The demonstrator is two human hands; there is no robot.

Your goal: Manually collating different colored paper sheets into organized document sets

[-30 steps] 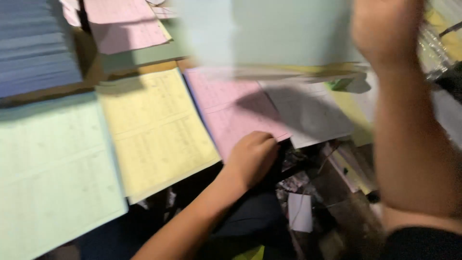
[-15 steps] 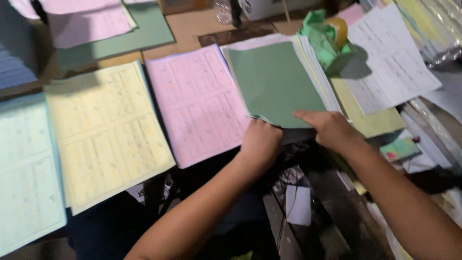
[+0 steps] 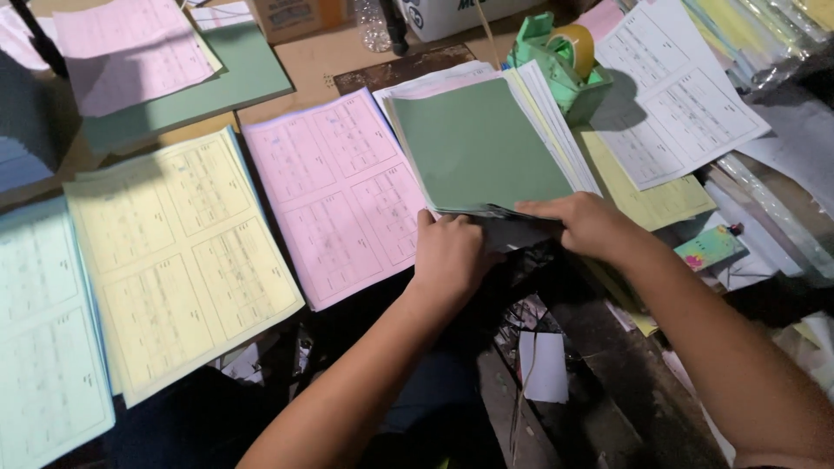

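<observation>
1. at the near edge of the worktable [image 3: 313, 65], your left hand [image 3: 447, 256] sits with fingers curled, gripping the lower left corner of the green-topped paper stack [image 3: 478, 148].
2. your right hand [image 3: 584, 221] lies nearly flat, fingers stretched leftward along the stack's bottom edge, pressing it (thumb hidden, so whether it pinches cannot be told).
3. the stack lies flat, slightly skewed, with white and yellow sheets fanning out along its right side.
4. just left of it: pink printed sheets [image 3: 339, 195], then yellow printed sheets [image 3: 178, 260], then pale blue sheets [image 3: 43, 330].
5. behind the stack: a green tape dispenser [image 3: 565, 61].
6. to its right: white printed sheets [image 3: 678, 95].
</observation>
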